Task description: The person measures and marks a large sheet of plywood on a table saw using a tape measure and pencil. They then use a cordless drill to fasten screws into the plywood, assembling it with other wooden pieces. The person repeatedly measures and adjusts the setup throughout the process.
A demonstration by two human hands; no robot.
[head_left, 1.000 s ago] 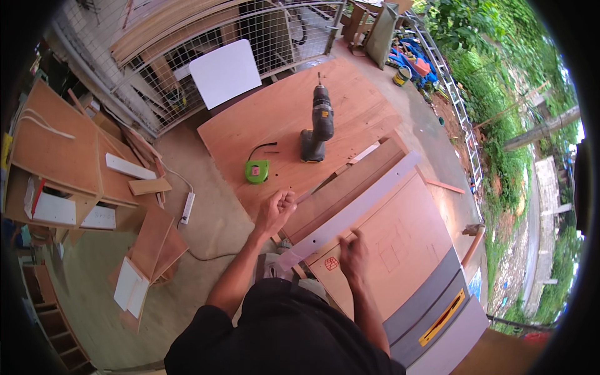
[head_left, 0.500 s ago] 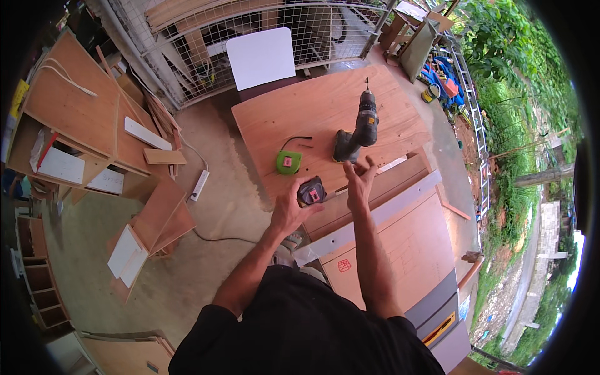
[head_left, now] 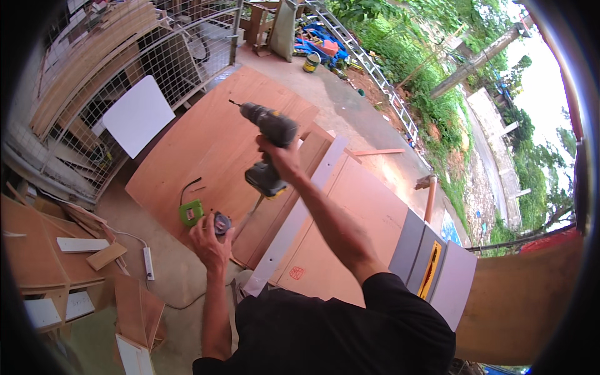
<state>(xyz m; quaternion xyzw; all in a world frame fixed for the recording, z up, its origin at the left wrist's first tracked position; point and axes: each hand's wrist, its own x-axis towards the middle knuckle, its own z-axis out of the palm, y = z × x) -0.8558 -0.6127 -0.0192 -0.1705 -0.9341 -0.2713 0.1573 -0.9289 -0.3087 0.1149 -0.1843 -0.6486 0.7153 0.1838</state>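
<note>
My right hand (head_left: 285,157) is closed around the grip of a black cordless drill (head_left: 270,124). The drill is raised over the board, its thin bit pointing to the far left and its battery hanging below my fingers. My left hand (head_left: 212,242) grips a small dark, roundish thing (head_left: 221,223) at the board's near left edge; its exact kind is unclear. Just beyond those fingers lies a green tape-measure-like case (head_left: 192,213) with a curved black strap. Under them is a large reddish plywood panel (head_left: 200,137) with a few dark specks on it.
A cabinet-like assembly (head_left: 350,219) with a pale edge strip stands before me, a yellow tool (head_left: 429,270) on its right part. Plywood pieces (head_left: 53,247) and a power strip (head_left: 148,264) are at left. A wire mesh fence (head_left: 169,56) and white panel (head_left: 139,117) stand beyond.
My right hand has taken hold of the drill, which stood on the panel, and lifted it. My left hand still holds the dark thing. The whole view has swung to the right.
</note>
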